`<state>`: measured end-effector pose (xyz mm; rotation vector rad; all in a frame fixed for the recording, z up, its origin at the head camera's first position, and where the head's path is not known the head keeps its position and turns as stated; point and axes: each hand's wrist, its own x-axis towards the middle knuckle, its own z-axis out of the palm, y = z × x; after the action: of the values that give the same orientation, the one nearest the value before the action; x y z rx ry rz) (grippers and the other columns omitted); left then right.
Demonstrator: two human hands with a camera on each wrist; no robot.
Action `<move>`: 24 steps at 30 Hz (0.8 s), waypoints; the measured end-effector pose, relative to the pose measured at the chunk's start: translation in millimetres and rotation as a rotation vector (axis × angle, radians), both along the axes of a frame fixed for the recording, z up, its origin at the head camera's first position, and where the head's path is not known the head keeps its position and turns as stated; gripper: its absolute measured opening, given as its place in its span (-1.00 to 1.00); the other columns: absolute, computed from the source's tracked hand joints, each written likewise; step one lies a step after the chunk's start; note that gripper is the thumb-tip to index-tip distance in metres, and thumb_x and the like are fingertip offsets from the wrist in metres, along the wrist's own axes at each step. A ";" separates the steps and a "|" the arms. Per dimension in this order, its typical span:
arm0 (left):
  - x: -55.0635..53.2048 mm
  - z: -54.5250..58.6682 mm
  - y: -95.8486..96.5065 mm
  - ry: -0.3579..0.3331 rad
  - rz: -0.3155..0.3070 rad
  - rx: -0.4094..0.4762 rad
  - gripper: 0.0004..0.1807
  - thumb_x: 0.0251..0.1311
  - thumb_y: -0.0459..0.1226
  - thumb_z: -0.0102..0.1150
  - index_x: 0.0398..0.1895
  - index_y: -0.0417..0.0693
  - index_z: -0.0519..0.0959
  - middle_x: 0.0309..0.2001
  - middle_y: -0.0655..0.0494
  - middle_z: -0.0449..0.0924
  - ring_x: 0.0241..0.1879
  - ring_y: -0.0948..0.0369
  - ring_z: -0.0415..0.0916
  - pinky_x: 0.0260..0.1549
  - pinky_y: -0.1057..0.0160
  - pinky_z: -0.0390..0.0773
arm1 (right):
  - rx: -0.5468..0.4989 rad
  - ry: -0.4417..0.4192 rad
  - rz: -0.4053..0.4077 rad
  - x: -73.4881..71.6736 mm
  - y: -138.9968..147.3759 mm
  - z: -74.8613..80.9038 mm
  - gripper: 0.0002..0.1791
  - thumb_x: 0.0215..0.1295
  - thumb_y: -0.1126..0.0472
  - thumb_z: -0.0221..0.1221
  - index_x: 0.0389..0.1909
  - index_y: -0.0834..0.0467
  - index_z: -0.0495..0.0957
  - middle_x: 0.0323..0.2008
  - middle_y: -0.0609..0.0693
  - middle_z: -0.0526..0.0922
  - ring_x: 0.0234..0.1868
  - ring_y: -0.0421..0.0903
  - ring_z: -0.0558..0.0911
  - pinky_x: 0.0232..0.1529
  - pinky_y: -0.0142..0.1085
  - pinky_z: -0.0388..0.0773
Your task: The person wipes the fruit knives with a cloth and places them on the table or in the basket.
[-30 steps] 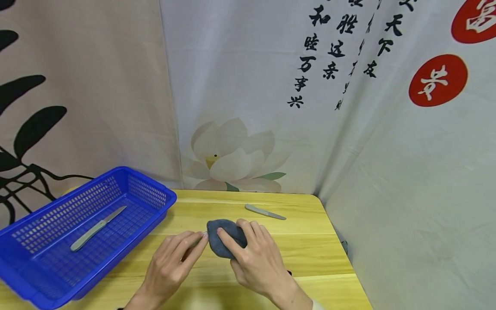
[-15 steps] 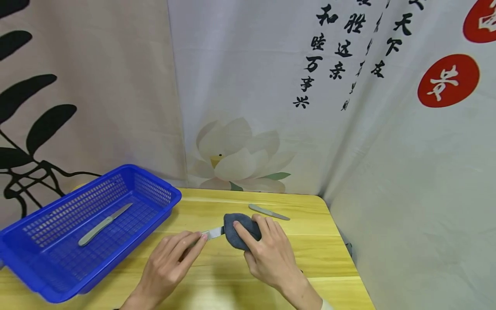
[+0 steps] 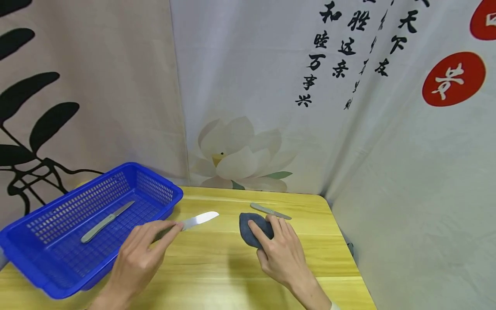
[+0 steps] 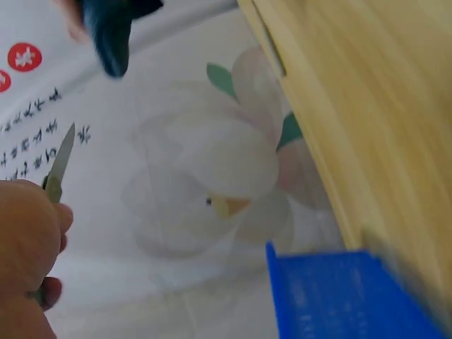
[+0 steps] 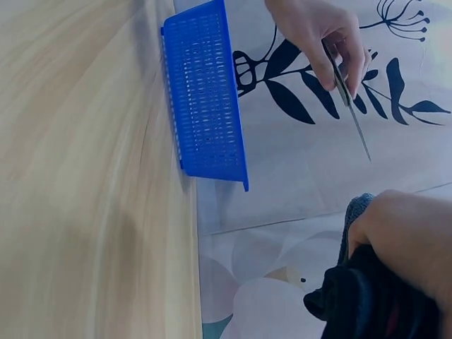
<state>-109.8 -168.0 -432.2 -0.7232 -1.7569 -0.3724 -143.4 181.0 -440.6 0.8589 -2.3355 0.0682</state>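
Observation:
My left hand (image 3: 140, 254) pinches a knife (image 3: 200, 218) by its pale handle, with the bare blade pointing right and away. In the right wrist view that same knife (image 5: 353, 116) hangs above the table beside the basket. My right hand (image 3: 282, 254) grips a folded grey-blue cloth (image 3: 253, 230), held over the table and apart from the blade. The left wrist view shows the cloth (image 4: 109, 35) at the top, blurred. A second knife with a pale green handle (image 3: 97, 228) lies inside the blue basket (image 3: 162, 189). Another knife (image 3: 270, 211) lies on the table behind the cloth.
The wooden table (image 3: 209, 262) ends at a back edge against a printed curtain (image 3: 240, 64). Another curtain (image 3: 418, 181) hangs along the right side. The basket fills the table's left part, close to my left hand.
The knife's blade has come out of the cloth. My left hand has moved left toward the basket with the knife, and my right hand has moved right with the cloth.

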 end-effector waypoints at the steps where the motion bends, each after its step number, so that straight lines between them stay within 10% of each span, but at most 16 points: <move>1: 0.1 2.0 -5.4 -0.024 0.012 0.007 -0.57 0.79 -0.35 -0.06 -0.01 -0.25 0.86 -0.16 -0.17 0.82 -0.30 -0.03 0.68 -0.32 0.10 0.56 | -0.001 -0.004 -0.002 0.3 1.4 -1.2 -0.18 0.08 0.20 0.52 0.46 -0.15 0.67 0.22 0.21 0.67 0.06 0.12 0.66 0.04 -0.05 0.73; 7: -1.9 7.7 -45.9 -0.182 0.073 0.049 -0.48 0.86 -0.12 -0.11 0.08 -0.19 0.86 -0.10 -0.19 0.81 -0.21 -0.09 0.71 0.03 0.21 0.56 | -0.005 -0.025 -0.021 1.4 9.2 -7.0 -0.15 0.05 0.19 0.56 0.48 -0.15 0.66 0.20 0.21 0.67 0.06 0.11 0.65 0.08 -0.03 0.74; 15: -14.2 12.1 -99.0 -0.399 0.194 0.079 -0.21 0.81 0.22 -0.23 0.09 -0.22 0.83 -0.05 -0.12 0.78 -0.28 0.01 0.67 -0.44 0.47 0.51 | -0.010 -0.014 -0.025 1.1 14.8 -11.5 -0.16 0.01 0.19 0.55 0.44 -0.14 0.69 0.14 0.18 0.66 -0.08 0.03 0.54 -0.05 -0.11 0.66; 19: -24.4 8.2 -119.8 -0.509 0.231 0.105 -0.73 0.66 -0.25 0.30 0.14 -0.28 0.78 -0.02 -0.20 0.76 -0.29 -0.09 0.68 -0.45 0.61 0.42 | -0.007 -0.021 -0.032 1.7 16.5 -12.9 -0.17 0.01 0.19 0.55 0.43 -0.15 0.69 0.13 0.17 0.65 -0.09 0.02 0.52 -0.07 -0.13 0.63; 24: -38.9 0.2 -142.2 -0.632 0.263 0.110 -0.58 0.21 -0.60 0.50 0.16 -0.35 0.74 -0.04 -0.33 0.76 -0.31 -0.14 0.68 -0.48 0.46 0.45 | 0.000 -0.041 -0.048 3.7 18.3 -14.1 -0.14 0.00 0.20 0.55 0.46 -0.17 0.67 0.15 0.15 0.66 -0.08 0.00 0.53 -0.06 -0.16 0.63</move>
<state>-148.7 -310.2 -432.0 -0.2951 -2.3692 -0.5508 -139.7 199.3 -454.7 0.8076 -2.3934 0.0662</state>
